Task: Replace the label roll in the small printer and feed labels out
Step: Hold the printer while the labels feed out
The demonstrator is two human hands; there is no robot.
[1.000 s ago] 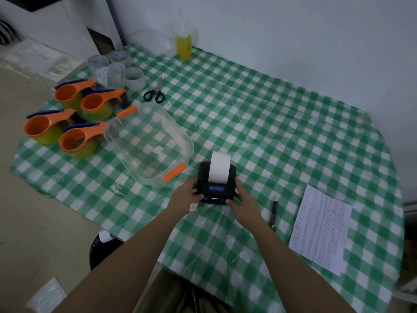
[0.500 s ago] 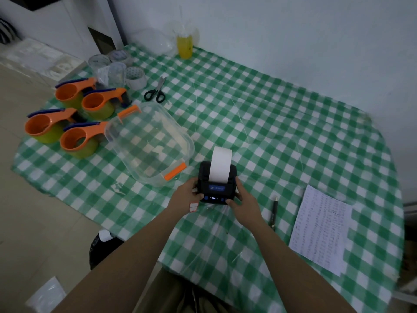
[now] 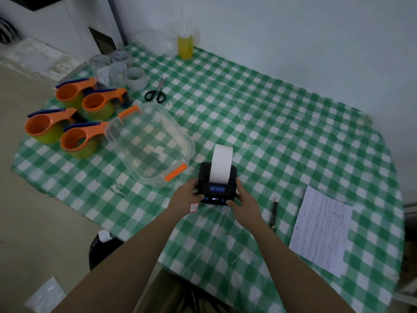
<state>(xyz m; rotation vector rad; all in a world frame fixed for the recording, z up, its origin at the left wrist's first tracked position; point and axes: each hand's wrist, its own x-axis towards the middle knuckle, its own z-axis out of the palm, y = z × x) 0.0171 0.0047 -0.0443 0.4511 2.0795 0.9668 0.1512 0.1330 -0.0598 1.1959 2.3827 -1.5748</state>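
Head view: both the left hand [image 3: 188, 195] and right hand [image 3: 242, 201] clasp the small printer [image 3: 217, 185] on the worktop [image 3: 293, 132], thumbs at its front buttons. An uneven squeeze could skew the label strip [image 3: 221, 163] and jam it. That strip stands longer than a second ago.

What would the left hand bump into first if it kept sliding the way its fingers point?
Its fingers already touch the small black printer, so the left hand would probably just push that. Past it sits the right hand, on the printer's other side.
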